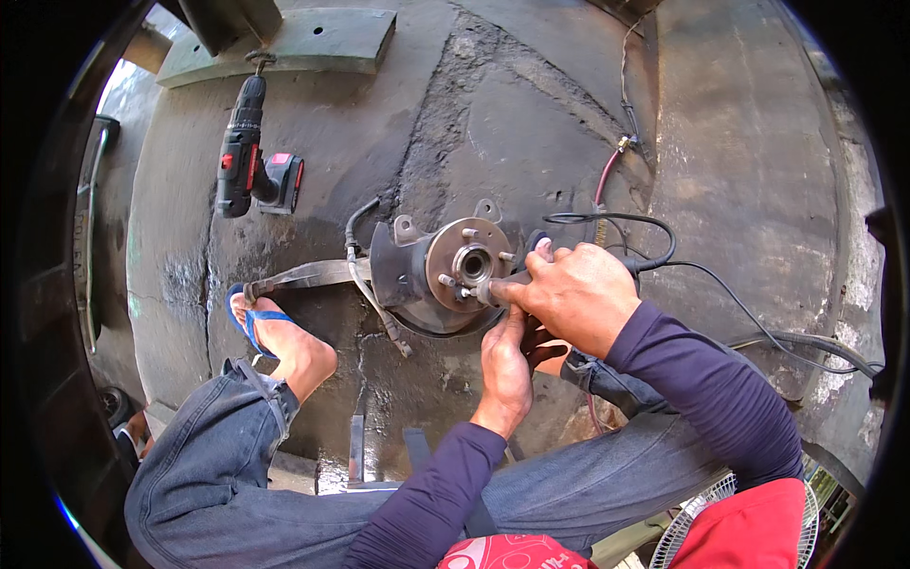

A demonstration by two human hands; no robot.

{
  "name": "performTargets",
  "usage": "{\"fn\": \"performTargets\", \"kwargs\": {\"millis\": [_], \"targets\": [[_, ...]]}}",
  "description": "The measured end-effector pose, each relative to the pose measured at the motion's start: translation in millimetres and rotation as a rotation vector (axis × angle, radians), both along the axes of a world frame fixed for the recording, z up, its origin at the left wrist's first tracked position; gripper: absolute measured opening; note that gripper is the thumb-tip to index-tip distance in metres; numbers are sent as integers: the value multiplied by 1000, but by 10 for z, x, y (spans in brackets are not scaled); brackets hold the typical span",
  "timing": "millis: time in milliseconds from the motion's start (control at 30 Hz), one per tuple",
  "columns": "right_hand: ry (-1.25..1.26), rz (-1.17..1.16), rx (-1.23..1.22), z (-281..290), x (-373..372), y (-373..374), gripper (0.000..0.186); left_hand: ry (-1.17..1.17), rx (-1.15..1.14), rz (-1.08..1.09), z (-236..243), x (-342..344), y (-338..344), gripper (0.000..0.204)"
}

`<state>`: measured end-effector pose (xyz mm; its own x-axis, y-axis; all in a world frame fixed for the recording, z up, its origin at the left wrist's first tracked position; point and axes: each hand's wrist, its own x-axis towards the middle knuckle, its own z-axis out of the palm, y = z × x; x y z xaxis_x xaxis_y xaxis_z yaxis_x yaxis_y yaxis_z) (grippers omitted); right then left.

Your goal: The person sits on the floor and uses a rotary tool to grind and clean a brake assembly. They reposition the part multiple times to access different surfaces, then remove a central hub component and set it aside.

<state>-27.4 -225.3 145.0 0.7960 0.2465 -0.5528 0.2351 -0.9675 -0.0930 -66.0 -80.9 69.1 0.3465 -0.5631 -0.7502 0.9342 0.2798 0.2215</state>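
A wheel hub [466,264] with several studs faces up on a steering knuckle assembly that lies on the concrete between my legs. My right hand [586,296] is closed around a grey hand tool [500,288], mostly hidden by the fingers, its rounded end at the hub's lower right edge. A black cord leads away from behind that hand. My left hand [506,372] is closed just below, thumb up against the tool; its other fingers are partly hidden. A long metal arm [318,275] reaches left from the knuckle, its end by my sandalled left foot [275,327].
A cordless drill [243,152] lies at the upper left, beside a drilled metal plate [284,45]. A bent brake hose [364,270] runs along the knuckle. A black cable [725,289] and a red hose [608,175] cross the floor. A fan [806,526] stands at the lower right.
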Motion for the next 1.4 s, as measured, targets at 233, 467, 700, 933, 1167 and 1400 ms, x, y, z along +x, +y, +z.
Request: {"fn": "performTargets", "kwargs": {"millis": [233, 467, 700, 933, 1167, 1400], "targets": [[34, 26, 41, -34, -27, -85, 29, 62, 31, -38, 12, -50, -33, 43], [66, 47, -4, -74, -27, -114, 40, 7, 8, -69, 26, 1, -30, 46], [-20, 58, -61, 188, -104, -234, 25, -58, -74, -188, 23, -117, -107, 48], [-73, 183, -123, 14, -145, -134, 19, 166, -188, -87, -66, -128, -85, 47], [-2, 242, -230, -32, -60, -69, 22, 210, -197, 53, -62, -83, -124, 43], [-53, 313, -218, -94, 43, -10, 10, 195, -185, 88, -86, -40, -95, 39]]}}
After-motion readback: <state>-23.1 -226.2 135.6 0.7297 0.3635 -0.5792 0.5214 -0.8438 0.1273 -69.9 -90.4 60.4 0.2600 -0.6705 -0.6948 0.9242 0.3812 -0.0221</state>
